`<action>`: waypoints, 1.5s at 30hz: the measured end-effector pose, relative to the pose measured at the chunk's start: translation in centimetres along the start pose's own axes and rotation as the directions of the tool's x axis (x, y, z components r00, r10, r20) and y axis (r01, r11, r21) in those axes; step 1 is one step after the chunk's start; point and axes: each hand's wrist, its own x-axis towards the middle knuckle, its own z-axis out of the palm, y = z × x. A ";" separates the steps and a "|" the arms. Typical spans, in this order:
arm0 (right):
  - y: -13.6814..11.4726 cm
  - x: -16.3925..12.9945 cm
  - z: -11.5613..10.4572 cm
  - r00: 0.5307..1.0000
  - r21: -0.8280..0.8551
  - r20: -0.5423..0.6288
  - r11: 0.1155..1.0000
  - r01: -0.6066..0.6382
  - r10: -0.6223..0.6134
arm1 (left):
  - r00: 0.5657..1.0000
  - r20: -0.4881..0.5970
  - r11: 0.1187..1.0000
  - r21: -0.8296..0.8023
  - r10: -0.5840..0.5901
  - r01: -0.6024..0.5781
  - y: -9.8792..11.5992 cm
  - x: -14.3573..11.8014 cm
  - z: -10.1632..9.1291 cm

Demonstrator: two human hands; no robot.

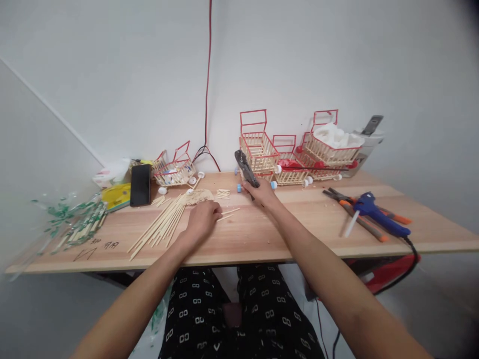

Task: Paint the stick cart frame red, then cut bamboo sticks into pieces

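My left hand (204, 218) rests low over the table, fingers closed on thin wooden sticks (230, 213) whose ends poke out to the right. Just left of it a fan of long wooden sticks (159, 224) lies on the wood. Behind that hand is a pale, crumpled piece (198, 197), with a small row of short cut sticks (223, 193) beside it. My right hand (262, 192) is wrapped round a dark grey hand tool (247, 169), pointing up and away. Its exact kind is unclear. The tool stands in front of a small stick-built cart (260, 149) with red edges.
More miniature carts (175, 169) stand along the wall, one holding white tissue (335, 135). A phone (140, 184) leans at left, near bagged sticks (84, 224). On the right lie a blue glue gun (379, 214) and orange-handled pliers (361, 222).
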 end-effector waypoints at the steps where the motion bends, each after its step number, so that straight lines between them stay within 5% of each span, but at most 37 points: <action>1: 0.0 0.0 0.0 1.000 0.002 -0.001 1.000 0.007 -0.007 | 1.000 0.001 1.000 0.023 -0.008 0.008 0.0 -0.1 0.0; 13: 0.0 0.1 0.0 1.000 0.073 0.008 0.997 0.019 -0.020 | 0.998 -0.034 0.997 0.064 -0.046 0.048 1.0 -2.6 0.5; 16: -0.1 0.0 0.1 0.999 0.151 0.044 0.988 -0.009 0.003 | 0.994 -0.086 0.984 -0.168 -0.072 0.056 0.5 -2.1 0.5; 18: -0.3 -0.1 0.1 0.993 0.281 0.121 0.959 -0.046 0.012 | 0.988 -0.058 0.867 -0.489 -0.141 0.095 0.2 -1.3 0.2; 21: -1.0 -0.6 0.1 0.969 0.445 0.247 0.891 -0.092 -0.023 | 0.977 0.090 0.442 -0.881 -0.194 0.169 0.3 -0.1 0.1; 23: -1.6 -1.1 0.0 0.954 0.463 0.291 0.883 -0.081 -0.065 | 0.969 0.146 0.208 -0.960 -0.200 0.188 0.8 0.5 0.4; 25: -2.0 -1.5 0.1 0.944 0.442 0.313 0.896 -0.044 -0.108 | 0.966 0.159 0.111 -0.977 -0.204 0.184 1.5 1.0 1.0; 31: -1.5 -1.5 0.7 0.951 0.360 0.294 0.933 -0.014 -0.099 | 0.975 0.160 0.105 -0.979 -0.155 0.177 2.9 2.1 3.0; 38: -0.9 -1.1 0.7 0.971 0.369 0.223 0.929 -0.007 -0.081 | 0.976 0.204 -0.017 -0.979 -0.073 0.203 2.5 1.3 2.5; 45: -1.2 -1.5 0.9 0.961 0.416 0.274 0.906 -0.082 -0.039 | 0.984 0.096 0.239 -0.962 -0.147 0.130 2.6 0.9 2.6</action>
